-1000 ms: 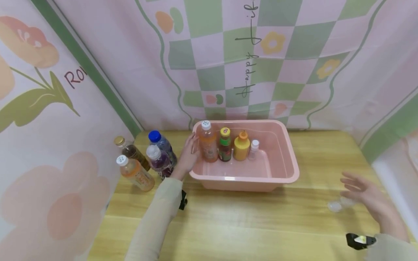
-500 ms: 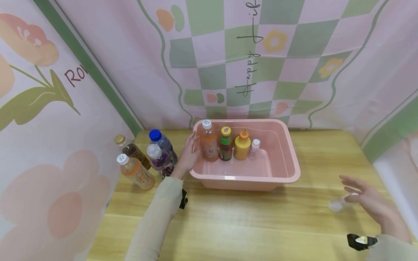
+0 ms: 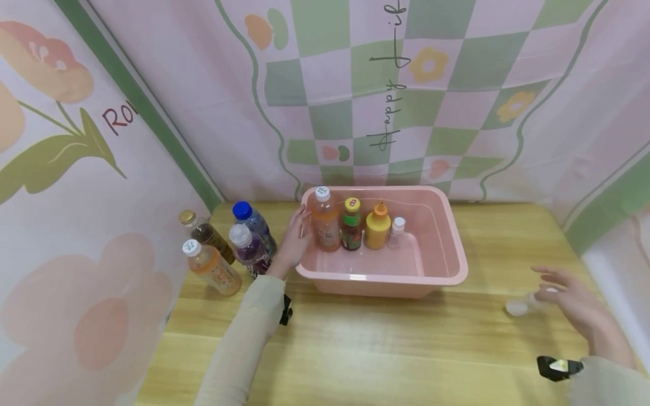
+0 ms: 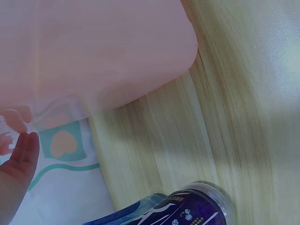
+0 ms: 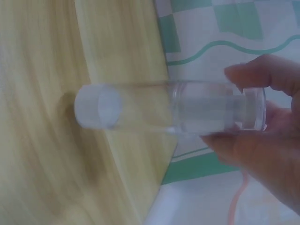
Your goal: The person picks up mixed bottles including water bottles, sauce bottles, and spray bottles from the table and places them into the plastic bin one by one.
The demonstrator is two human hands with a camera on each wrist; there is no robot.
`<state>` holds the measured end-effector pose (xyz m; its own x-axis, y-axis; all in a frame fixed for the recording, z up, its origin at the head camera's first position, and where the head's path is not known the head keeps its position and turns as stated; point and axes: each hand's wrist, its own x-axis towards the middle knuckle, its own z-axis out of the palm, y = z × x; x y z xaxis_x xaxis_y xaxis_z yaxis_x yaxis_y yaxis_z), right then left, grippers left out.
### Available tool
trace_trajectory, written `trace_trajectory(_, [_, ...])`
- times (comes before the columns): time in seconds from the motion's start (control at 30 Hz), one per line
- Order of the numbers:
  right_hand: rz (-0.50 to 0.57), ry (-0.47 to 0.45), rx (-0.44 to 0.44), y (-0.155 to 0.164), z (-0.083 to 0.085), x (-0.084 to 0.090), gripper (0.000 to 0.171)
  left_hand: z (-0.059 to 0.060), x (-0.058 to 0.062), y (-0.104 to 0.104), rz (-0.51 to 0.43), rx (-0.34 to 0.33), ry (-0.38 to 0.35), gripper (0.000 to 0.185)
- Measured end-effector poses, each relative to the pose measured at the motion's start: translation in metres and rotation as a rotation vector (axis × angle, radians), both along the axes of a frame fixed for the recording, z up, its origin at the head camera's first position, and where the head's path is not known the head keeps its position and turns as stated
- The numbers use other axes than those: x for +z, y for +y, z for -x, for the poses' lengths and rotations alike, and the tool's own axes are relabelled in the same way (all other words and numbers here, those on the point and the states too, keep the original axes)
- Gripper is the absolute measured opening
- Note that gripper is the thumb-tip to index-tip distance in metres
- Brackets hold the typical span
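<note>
In the head view, my left hand (image 3: 294,239) rests at the left rim of a pink plastic tub (image 3: 381,280), its fingers extended. Those fingers (image 4: 29,145) show beside the tub wall in the left wrist view. Over to the right, my right hand (image 3: 576,304) pinches a small clear pump-style bottle (image 5: 145,108) by its capped end, between thumb and fingers. The bottle's white base points away from the palm. Inside the tub stand an orange drink bottle (image 3: 327,228), a dark sauce bottle (image 3: 351,234), a yellow squeeze bottle (image 3: 377,231) and a small clear white-capped bottle (image 3: 397,232).
Left of the tub stand a second orange drink bottle (image 3: 218,273), a dark bottle with a gold cap (image 3: 210,239), a purple bottle (image 3: 252,254) and a blue-capped bottle (image 3: 259,225). Patterned fabric (image 3: 330,84) borders the wooden table (image 3: 355,349) behind and at the sides.
The small clear bottle in my right hand has shifted slightly up in the head view, toward the back of the table. My left hand and the tub hold their places.
</note>
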<state>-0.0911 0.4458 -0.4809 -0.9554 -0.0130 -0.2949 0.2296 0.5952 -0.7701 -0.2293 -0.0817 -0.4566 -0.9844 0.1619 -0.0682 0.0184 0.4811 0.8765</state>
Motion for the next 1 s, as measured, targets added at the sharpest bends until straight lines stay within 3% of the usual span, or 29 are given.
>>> trace_trajectory(0.2, [-0.142,0.049,-0.033,-0.008,0.008,0.011,0.068,0.000,0.001,0.001,0.002,-0.004,0.003,0.056])
trace_trajectory(0.37, [-0.107,0.092,-0.085,-0.015,0.015,0.021,0.069,0.000,0.000,0.001,0.011,-0.001,-0.007,0.055])
trace_trajectory(0.6, [-0.198,0.188,-0.230,-0.030,0.027,0.044,0.079,0.000,0.001,0.001,0.020,-0.005,-0.014,0.056])
trace_trajectory(0.9, [-0.211,0.368,-0.290,-0.052,0.042,0.080,0.073,-0.002,0.002,0.001,0.012,-0.003,0.007,0.057])
trace_trajectory(1.0, [-0.202,0.380,-0.318,-0.060,0.047,0.093,0.071,-0.002,0.002,0.001,0.013,0.000,0.012,0.057])
